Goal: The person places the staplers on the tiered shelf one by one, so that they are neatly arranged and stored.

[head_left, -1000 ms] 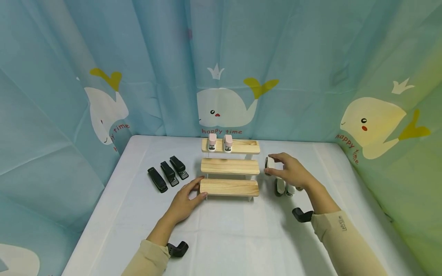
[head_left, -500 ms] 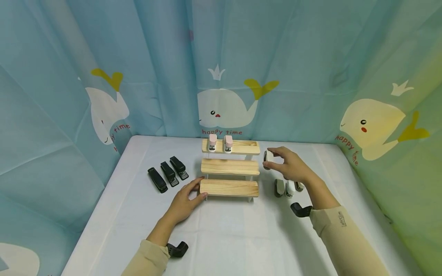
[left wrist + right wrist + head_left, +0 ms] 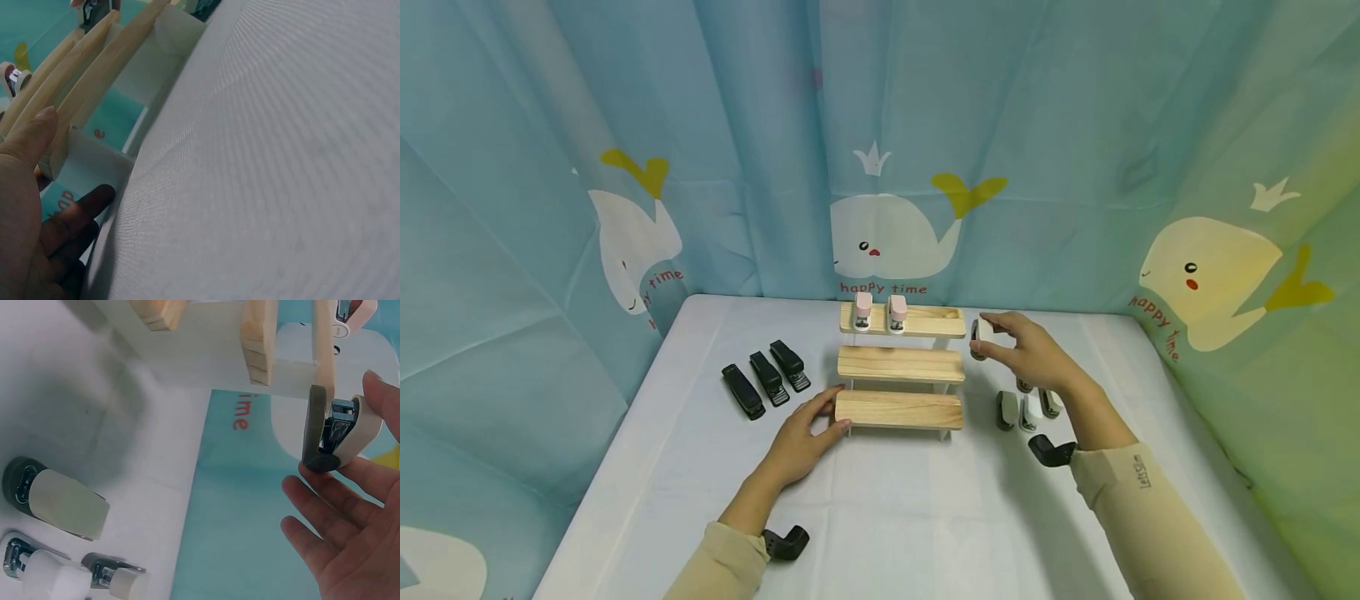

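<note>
Three black staplers (image 3: 767,372) lie side by side on a white table (image 3: 895,517), near a left hand (image 3: 797,442) whose thumb and forefinger grip the lowest shelf's end on a wooden rack (image 3: 900,364). Two pink staplers (image 3: 862,308) stand on its top shelf. Just off its right side, a pale stapler (image 3: 360,436) is held up, pinched by the right hand (image 3: 1033,354), near other pale staplers (image 3: 1008,407).

Soft light; faint shadows on tabletop (image 3: 895,517); left wrist view dimmer.
</note>
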{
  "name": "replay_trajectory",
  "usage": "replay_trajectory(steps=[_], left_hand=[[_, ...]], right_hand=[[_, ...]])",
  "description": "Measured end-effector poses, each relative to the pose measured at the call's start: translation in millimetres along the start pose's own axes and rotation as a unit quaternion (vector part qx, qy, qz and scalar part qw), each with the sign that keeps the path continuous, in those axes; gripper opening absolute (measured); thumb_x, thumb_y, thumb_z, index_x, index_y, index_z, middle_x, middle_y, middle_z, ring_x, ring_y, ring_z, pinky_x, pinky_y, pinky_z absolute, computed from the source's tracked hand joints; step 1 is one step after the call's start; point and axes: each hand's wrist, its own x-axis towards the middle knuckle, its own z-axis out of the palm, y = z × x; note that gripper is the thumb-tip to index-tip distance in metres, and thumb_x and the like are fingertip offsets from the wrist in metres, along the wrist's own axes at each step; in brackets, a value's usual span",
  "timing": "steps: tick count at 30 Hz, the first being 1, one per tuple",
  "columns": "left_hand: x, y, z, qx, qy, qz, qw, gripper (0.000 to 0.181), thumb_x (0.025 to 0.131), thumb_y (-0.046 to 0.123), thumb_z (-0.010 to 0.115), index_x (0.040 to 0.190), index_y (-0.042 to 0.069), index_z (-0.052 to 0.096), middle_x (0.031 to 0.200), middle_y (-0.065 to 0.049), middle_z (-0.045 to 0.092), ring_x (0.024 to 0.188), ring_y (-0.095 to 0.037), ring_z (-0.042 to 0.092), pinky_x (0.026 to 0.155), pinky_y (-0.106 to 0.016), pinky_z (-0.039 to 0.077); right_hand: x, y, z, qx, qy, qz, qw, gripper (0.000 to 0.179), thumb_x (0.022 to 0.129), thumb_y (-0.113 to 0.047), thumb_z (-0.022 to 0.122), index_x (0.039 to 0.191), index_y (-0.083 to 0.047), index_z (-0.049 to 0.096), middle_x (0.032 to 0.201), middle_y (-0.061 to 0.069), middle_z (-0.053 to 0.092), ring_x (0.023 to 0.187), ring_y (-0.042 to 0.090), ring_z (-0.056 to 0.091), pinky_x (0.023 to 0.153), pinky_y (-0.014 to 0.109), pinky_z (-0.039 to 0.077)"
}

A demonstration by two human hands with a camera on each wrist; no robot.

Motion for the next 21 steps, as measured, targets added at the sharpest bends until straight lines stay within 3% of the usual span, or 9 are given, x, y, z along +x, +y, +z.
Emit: replay_trajectory(steps=[21], left_hand=[[-0.1, 2.5, -0.7, -0.005, -0.004, 0.000, 1.0000, 0.063, 0.094, 0.057, 0.070, 0.151, 0.052, 0.045, 0.126, 0.008, 0.070, 0.140, -0.028, 0.052, 0.119, -0.060, 0.036]], right_hand=[[7.1, -15, -6, 0.011, 0.010, -0.021, 0.9997, 0.073, 0.104, -0.048, 0.060, 0.160, -0.007, 0.038, 0.157, 0.020, 0.044, 0.143, 0.042, 0.043, 0.117, 0.066, 0.033]])
